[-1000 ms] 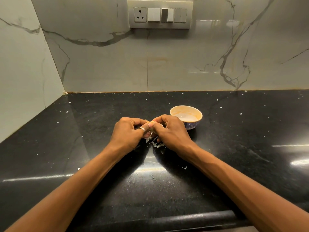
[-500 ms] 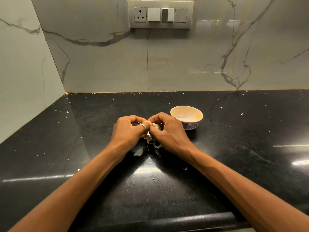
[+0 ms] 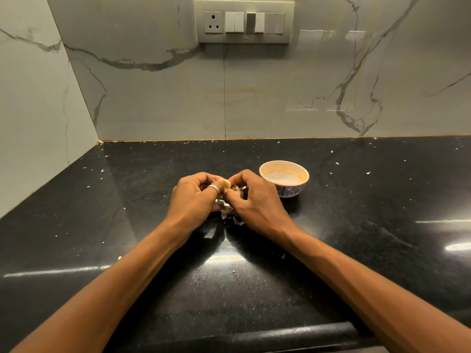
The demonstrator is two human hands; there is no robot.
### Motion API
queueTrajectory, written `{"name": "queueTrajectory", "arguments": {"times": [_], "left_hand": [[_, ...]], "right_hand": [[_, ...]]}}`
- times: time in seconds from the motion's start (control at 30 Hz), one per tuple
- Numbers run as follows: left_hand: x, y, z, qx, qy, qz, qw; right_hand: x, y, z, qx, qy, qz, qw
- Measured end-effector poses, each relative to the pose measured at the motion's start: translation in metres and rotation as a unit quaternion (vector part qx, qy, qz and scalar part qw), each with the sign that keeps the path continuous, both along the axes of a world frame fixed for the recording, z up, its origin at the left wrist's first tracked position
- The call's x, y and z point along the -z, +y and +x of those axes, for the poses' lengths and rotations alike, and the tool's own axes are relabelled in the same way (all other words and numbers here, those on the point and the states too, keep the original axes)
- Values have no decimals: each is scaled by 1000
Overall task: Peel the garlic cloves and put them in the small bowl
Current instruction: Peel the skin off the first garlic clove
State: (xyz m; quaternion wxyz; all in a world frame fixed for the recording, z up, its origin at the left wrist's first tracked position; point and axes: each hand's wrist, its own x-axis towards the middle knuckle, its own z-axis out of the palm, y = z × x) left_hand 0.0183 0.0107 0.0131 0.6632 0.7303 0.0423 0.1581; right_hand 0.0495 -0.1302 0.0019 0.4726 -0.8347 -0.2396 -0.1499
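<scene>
Holds a garlic clove (image 3: 225,184) low over the black tabletop (image 3: 356,225), between both hands. Pinches it with the left hand (image 3: 196,200), fingers curled in, a silver ring (image 3: 214,188) on one of them. Meets the same clove with the right hand (image 3: 257,205), thumb and fingers bent tight at it, knuckles up. Shows only a pale yellow end of the clove above the fingertips; cannot tell how much skin covers the rest. Has papery peel scraps (image 3: 226,212) under the hands and on the tabletop at their near side. Has the small bowl (image 3: 290,192) upright on the tabletop just right of the right hand, its inside pale and its contents unclear. Faces a marble wall with a switch panel (image 3: 244,21).
</scene>
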Motion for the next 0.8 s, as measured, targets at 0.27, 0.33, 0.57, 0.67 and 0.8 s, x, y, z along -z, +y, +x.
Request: {"name": "queueTrajectory", "arguments": {"times": [0.27, 0.33, 0.57, 0.67, 0.8], "left_hand": [[3, 3, 4, -3, 12, 24, 1000], [3, 3, 4, -3, 13, 16, 1000], [1, 3, 5, 10, 21, -8, 1000], [2, 2, 4, 13, 21, -5, 1000], [3, 2, 5, 12, 18, -2, 1000]], "right_hand": [[0, 0, -1, -5, -8, -19, 1000], [-1, -1, -2, -4, -14, -22, 1000], [-2, -1, -3, 16, -55, -29, 998], [-2, -1, -4, 27, -58, -21, 998], [-2, -1, -3, 28, -39, -12, 999]]}}
